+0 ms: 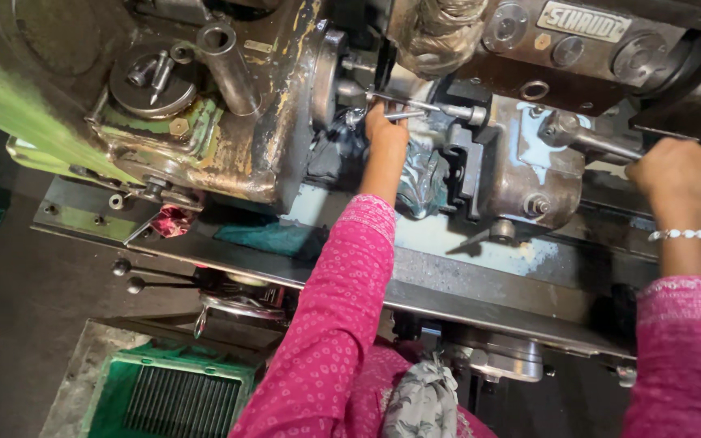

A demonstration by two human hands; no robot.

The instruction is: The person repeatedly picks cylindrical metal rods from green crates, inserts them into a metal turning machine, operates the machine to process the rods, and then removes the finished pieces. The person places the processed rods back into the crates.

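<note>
Pink dotted sleeves; left hand point(386, 130) pinches slim steel rod point(403, 115).

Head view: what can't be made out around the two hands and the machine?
- Left hand: its fingertips are tucked in beside the thin metal rod, so the grip is unclear.
- Right hand: closed over the lever; the lever's end is hidden under the fist.
- Green crate: cut off by the bottom edge.
- Machine: its top runs past the upper edge.
</note>
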